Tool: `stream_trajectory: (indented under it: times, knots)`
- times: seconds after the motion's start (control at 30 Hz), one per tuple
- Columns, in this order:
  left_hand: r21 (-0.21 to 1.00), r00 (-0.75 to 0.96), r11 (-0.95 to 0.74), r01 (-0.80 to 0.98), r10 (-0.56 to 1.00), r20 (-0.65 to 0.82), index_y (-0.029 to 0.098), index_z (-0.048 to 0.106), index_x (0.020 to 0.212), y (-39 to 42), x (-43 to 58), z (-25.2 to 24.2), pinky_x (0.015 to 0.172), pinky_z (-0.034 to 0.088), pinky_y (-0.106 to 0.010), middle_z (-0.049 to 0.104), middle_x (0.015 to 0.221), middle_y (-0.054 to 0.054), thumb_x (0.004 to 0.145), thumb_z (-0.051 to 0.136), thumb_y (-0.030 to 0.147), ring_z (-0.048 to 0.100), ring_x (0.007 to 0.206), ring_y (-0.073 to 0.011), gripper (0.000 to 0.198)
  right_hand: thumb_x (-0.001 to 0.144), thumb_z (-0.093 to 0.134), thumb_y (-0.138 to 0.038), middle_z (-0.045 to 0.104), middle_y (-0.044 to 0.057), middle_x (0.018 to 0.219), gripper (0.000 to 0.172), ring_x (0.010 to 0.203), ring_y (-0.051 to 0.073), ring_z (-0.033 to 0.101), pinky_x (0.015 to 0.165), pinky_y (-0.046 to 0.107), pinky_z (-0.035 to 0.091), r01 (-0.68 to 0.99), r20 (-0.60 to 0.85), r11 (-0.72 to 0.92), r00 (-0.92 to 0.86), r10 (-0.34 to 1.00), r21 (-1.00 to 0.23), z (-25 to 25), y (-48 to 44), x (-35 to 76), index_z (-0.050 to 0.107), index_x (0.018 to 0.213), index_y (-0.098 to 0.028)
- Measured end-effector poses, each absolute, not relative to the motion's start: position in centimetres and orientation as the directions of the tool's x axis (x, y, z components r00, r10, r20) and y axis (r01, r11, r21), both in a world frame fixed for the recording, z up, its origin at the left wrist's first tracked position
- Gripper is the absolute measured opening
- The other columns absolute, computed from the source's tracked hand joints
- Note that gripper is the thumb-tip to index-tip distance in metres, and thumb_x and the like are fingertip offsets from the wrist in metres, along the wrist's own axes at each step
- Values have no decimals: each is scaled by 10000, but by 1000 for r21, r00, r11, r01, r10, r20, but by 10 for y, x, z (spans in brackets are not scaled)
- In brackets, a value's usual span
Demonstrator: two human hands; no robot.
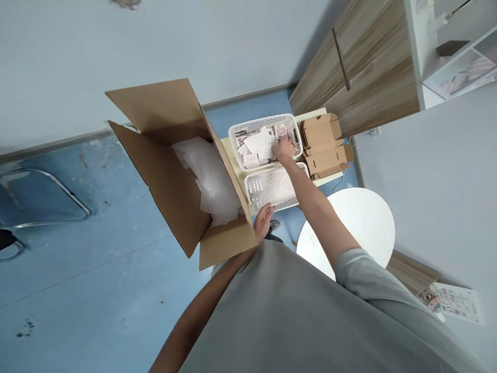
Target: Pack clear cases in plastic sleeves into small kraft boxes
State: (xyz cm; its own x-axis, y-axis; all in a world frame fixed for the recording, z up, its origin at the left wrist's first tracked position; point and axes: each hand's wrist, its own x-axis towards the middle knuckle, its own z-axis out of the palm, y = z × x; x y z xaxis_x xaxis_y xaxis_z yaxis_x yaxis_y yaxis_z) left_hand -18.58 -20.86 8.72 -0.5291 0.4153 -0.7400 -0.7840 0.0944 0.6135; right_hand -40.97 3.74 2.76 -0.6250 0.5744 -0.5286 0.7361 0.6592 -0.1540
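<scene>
Right hand [284, 149] among printed papers [256, 141] in the paper basket [261, 124]; whether it pinches any cannot be told. Left hand [264, 220] at the second basket [276, 187], bodyward of the paper basket, its grip likewise unclear. Left of the paper basket, the carton [169, 189] stands already open; handling appears unfinished, papers lying loose

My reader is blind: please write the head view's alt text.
The right hand reaches into a white basket of printed papers; the left hand is beside a second basket and an open cardboard box holding translucent sheets.
</scene>
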Motion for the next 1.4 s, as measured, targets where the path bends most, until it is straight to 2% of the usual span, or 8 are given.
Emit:
stream_trajectory:
  times: [0.17, 0.37, 0.5, 0.67, 0.83, 0.93, 1.07, 1.4]
  knots:
    - [616, -528, 108, -780, 414, -741, 263, 701, 1450, -211, -191, 89, 1287, 525, -513, 765, 1541, -155, 1048, 687, 671, 657, 1548, -339, 573, 1080, 729, -305, 661, 274, 1594, 598, 1402, 381, 712, 1209, 530, 581, 778, -531, 604, -590, 608, -174, 36, 39, -404, 554, 1610, -91]
    - [649, -535, 133, -749, 456, -711, 250, 720, 1356, -206, -186, 101, 1287, 539, -552, 774, 1508, -171, 1059, 701, 613, 689, 1495, -347, 469, 1061, 644, -247, 828, 112, 1148, 168, 1210, 307, 764, 1175, 484, 582, 723, -417, 517, -689, 593, -459, 58, 46, -379, 796, 1091, -184]
    - [693, -555, 150, -705, 492, -671, 250, 723, 1347, -201, -175, 107, 1299, 530, -559, 765, 1520, -174, 1082, 662, 589, 717, 1451, -337, 435, 1033, 724, -382, 746, 23, 896, 239, 923, 199, 741, 917, 344, 682, 591, -421, 102, -675, 606, -801, 86, 48, -340, 716, 872, -206]
    - [744, -592, 129, -656, 525, -612, 210, 684, 1407, -181, -159, 109, 1276, 545, -546, 720, 1576, -204, 1108, 608, 618, 717, 1456, -347, 511, 901, 873, -532, 785, 0, 889, 329, 832, 160, 741, 819, 310, 694, 324, -390, -219, -715, 581, -920, 116, 50, -223, 799, 946, -214]
    - [679, -446, 157, -717, 645, -621, 168, 676, 1451, -139, -130, 124, 1320, 529, -526, 691, 1630, -221, 1149, 536, 590, 717, 1481, -326, 537, 881, 851, -708, 866, 58, 1061, 476, 1010, 268, 807, 946, 449, 704, 288, -229, -68, -573, 787, -955, 127, 25, -57, 897, 960, -240]
    - [621, -296, 242, -745, 715, -634, 150, 720, 1414, -113, -98, 134, 1329, 532, -515, 713, 1603, -219, 1160, 504, 628, 707, 1500, -323, 583, 1014, 779, -610, 844, 86, 1321, 338, 1222, 305, 793, 1119, 522, 652, 361, -75, 130, -503, 861, -923, 129, -4, 27, 924, 1027, -305]
    - [655, -168, 367, -661, 778, -606, 161, 765, 1346, -91, -51, 142, 1327, 533, -517, 787, 1485, -178, 1101, 685, 534, 728, 1465, -314, 454, 1079, 746, -433, 816, 85, 1402, 199, 1335, 324, 738, 1203, 596, 603, 464, 69, 298, -448, 891, -834, 127, -35, 101, 909, 1182, -382]
    - [721, 18, 494, -485, 831, -557, 200, 750, 1343, -60, 9, 150, 1347, 513, -492, 767, 1526, -144, 1085, 732, 428, 702, 1503, -285, 344, 1155, 615, -388, 774, 125, 1469, 300, 1436, 306, 715, 1226, 525, 622, 507, 170, 253, -204, 964, -824, 127, -51, 172, 825, 1358, -316]
